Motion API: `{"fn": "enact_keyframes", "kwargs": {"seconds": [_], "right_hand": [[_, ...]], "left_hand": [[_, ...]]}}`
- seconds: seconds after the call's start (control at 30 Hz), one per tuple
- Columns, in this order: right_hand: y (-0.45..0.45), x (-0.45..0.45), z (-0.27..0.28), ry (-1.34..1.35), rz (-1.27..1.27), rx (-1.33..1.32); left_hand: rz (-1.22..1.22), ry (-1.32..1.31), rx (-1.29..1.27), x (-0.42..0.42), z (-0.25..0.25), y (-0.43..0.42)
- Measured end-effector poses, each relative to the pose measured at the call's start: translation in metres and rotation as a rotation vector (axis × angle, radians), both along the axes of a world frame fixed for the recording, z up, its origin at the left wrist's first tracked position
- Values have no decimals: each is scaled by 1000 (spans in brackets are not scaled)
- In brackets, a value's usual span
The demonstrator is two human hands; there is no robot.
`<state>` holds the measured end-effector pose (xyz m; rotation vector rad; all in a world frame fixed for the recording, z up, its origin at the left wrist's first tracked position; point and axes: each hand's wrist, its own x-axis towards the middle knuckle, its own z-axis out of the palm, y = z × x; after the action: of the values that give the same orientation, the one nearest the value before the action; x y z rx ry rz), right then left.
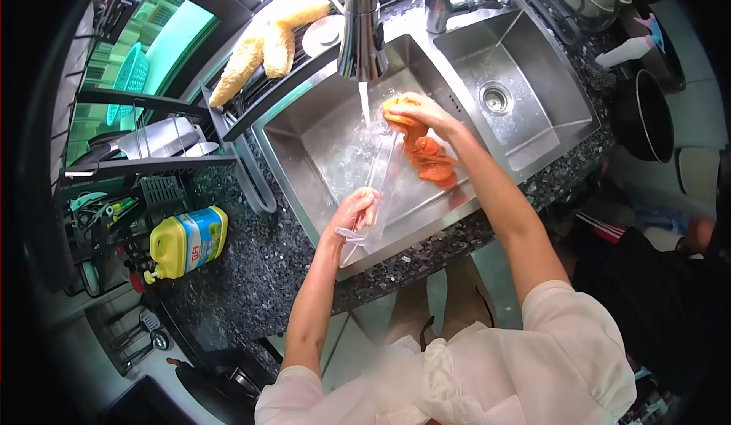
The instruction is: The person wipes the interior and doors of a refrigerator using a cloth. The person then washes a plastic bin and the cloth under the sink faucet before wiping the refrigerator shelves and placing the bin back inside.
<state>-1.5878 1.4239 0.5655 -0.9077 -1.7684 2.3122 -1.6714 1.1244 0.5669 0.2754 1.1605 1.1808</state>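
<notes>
My right hand point(428, 114) is closed round an orange cloth point(431, 162), whose lower part hangs down over the sink. My left hand point(355, 212) grips the near end of a clear plastic piece point(387, 185); its exact kind is hard to make out. The far end of this piece reaches up beside the cloth, and I cannot tell whether they touch. Both hands are over the larger steel basin point(301, 132). From the chrome faucet point(359, 40), water runs into the basin just left of my right hand.
A smaller basin point(537, 124) with a drain adjoins on the right. Yellow loofah-like sponges point(242, 67) lie on the rack behind. A yellow detergent jug point(189, 242) rests on the dark counter at left, below a cleaver point(160, 139). At right are a black pan point(642, 116) and another person point(640, 288).
</notes>
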Motion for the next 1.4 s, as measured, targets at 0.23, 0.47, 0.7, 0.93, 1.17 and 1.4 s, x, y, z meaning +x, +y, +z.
{"fn": "enact_keyframes", "kwargs": {"seconds": [0.23, 0.47, 0.7, 0.93, 1.17, 1.4], "right_hand": [[7, -16, -16, -132, 302, 286], [6, -4, 22, -193, 651, -5], [24, -21, -17, -193, 437, -211], [-32, -18, -20, -194, 289, 349], [10, -13, -102, 22, -429, 87], [-41, 6, -120, -655, 25, 1329]], "left_hand": [[-23, 65, -94, -4, 4, -5], [-108, 281, -72, -17, 18, 22], [-46, 388, 2, -22, 19, 40], [-32, 565, -111, -22, -12, 39], [255, 597, -163, -64, -29, 79], [511, 1042, -368, -65, -133, 61]]}}
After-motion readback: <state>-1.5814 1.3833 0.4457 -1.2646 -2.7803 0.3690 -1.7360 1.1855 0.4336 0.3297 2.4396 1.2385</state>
